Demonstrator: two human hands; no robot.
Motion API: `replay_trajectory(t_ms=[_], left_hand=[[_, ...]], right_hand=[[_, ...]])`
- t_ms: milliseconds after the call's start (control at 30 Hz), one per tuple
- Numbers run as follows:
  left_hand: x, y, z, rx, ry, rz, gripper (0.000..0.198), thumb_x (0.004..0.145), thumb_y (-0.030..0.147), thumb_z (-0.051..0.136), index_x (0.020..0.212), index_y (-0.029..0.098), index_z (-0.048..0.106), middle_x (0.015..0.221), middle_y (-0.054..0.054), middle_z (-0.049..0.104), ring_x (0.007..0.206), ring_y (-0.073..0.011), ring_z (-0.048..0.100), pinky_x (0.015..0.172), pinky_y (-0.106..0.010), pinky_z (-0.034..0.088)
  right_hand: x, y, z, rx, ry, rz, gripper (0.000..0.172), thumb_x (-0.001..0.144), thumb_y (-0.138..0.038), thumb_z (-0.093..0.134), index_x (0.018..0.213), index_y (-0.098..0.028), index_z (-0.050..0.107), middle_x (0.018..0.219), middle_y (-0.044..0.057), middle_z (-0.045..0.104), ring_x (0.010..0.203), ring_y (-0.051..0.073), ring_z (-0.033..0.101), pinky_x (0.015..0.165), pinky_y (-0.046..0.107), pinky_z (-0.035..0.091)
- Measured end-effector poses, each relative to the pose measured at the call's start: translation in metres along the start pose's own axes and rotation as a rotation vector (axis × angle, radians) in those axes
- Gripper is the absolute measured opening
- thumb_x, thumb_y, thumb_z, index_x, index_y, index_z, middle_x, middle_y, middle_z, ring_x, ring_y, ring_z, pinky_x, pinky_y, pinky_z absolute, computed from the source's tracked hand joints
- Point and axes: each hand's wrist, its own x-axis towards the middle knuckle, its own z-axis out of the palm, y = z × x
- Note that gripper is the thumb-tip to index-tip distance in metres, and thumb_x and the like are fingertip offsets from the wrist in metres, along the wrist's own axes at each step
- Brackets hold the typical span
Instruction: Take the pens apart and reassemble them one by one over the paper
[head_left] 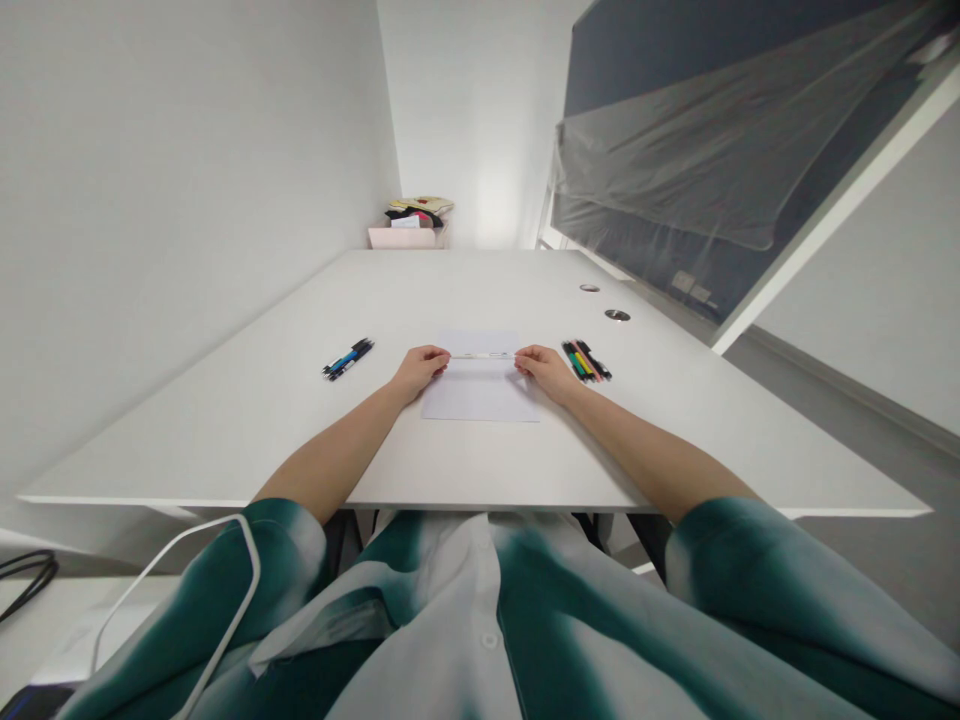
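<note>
Head view: left hand (pixel 417 372), right hand (pixel 547 372) pinch slim pen (pixel 482 356), probably, above paper (pixel 480 393).

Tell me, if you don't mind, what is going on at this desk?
A person seated at a white desk holds a slim white stick level between the left hand and right hand, over a sheet of white paper. Blue and black pens lie left of the paper, coloured pens to its right.

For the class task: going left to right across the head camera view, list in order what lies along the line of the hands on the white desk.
Blue and black pens, left hand, thin white rod, right hand, coloured pens
</note>
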Motion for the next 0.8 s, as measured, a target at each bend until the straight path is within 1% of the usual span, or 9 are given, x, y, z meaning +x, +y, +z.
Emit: replay_trajectory(t_ms=[167,467,667,800], left_hand=[[-0.0004,0.0007,0.0004,0.016,-0.004,0.007,0.011,0.067,0.022,0.073,0.071,0.014,0.067,0.064,-0.001,0.060,0.064,-0.0114,0.053,0.067,-0.027,0.043],[0.0009,-0.0006,0.0003,0.011,0.003,0.005,0.019,0.065,0.029,0.078,0.069,0.014,0.066,0.064,-0.001,0.060,0.064,-0.0121,0.054,0.066,-0.028,0.043],[0.0017,-0.0021,0.0005,0.020,0.008,0.013,0.023,0.065,0.032,0.079,0.067,0.015,0.065,0.062,-0.002,0.060,0.063,-0.0121,0.053,0.063,-0.027,0.043],[0.0009,-0.0016,0.0008,0.016,-0.009,0.020,0.022,0.066,0.032,0.078,0.067,0.015,0.064,0.062,-0.001,0.059,0.062,-0.0115,0.052,0.063,-0.027,0.042]], right_hand=[[-0.0008,-0.0016,0.0008,-0.003,0.018,0.002,0.029,0.059,-0.039,0.079,0.072,-0.018,0.063,0.064,-0.001,0.062,0.060,0.011,0.049,0.063,0.028,0.041],[-0.0019,-0.0032,0.0012,-0.057,0.015,0.000,0.028,0.065,-0.042,0.077,0.071,-0.019,0.063,0.064,0.000,0.061,0.061,0.012,0.049,0.063,0.028,0.042],[-0.0017,-0.0031,0.0009,-0.059,0.024,0.010,0.027,0.066,-0.041,0.077,0.070,-0.019,0.063,0.063,0.000,0.062,0.060,0.012,0.050,0.063,0.028,0.042],[-0.0019,-0.0030,0.0006,-0.051,0.020,0.006,0.027,0.066,-0.041,0.078,0.069,-0.019,0.062,0.062,0.000,0.062,0.059,0.011,0.050,0.063,0.027,0.042]])
